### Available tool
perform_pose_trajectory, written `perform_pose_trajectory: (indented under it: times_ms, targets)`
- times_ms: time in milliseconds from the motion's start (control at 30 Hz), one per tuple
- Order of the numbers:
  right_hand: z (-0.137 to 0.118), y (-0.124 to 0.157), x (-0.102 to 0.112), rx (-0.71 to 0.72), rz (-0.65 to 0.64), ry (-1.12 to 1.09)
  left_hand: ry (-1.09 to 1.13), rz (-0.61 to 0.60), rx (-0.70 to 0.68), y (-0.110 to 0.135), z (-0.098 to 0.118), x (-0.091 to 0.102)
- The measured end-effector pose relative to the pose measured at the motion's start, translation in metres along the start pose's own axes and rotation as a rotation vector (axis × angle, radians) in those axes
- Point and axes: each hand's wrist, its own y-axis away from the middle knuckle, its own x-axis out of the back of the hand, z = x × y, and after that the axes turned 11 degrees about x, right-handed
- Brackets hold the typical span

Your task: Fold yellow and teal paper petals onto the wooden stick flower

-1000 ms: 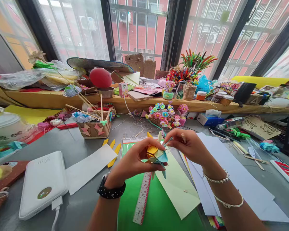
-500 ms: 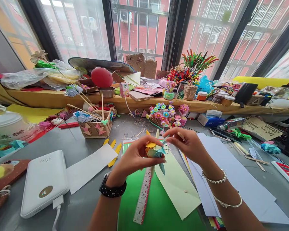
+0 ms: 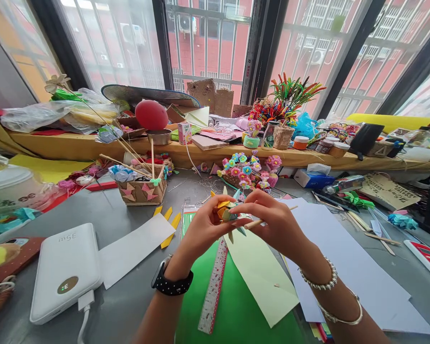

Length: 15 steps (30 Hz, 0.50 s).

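Over the green mat (image 3: 191, 306), my left hand (image 3: 200, 230) is closed around a folded paper flower (image 3: 225, 213) with yellow, cream and pale blue pointed petals. My right hand (image 3: 277, 222) has a thin wooden stick (image 3: 253, 223) tucked between its fingers, and its fingertips touch the flower's blue side. Fingers cover part of the flower. Below the hands lie a patterned ruler (image 3: 213, 286) and a pale green paper sheet (image 3: 263, 274).
White sheets (image 3: 347, 267) spread to the right. On the left sit a white power bank (image 3: 66, 267), a paper strip (image 3: 136, 251) and yellow paper pieces (image 3: 169, 224). A cardboard basket (image 3: 143, 191) and crocheted flowers (image 3: 245, 172) stand behind, below a crowded window ledge (image 3: 215, 154).
My right hand has moved slightly down and left, bringing its fingers and the stick against the flower. My left hand has turned the flower a little and shifted slightly left.
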Motion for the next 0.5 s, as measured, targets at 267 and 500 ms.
perform_pose_trajectory:
  times_ms: [267,500]
  targets:
    - [0.0037,0.0002,-0.0012,-0.038,0.006,0.064,0.022,0.043,0.016,-0.0011,-0.0001,-0.0029]
    - [0.0104,-0.0011,-0.0058,-0.148,-0.04,-0.034,0.055,0.041,0.066,-0.008,-0.0082,-0.0011]
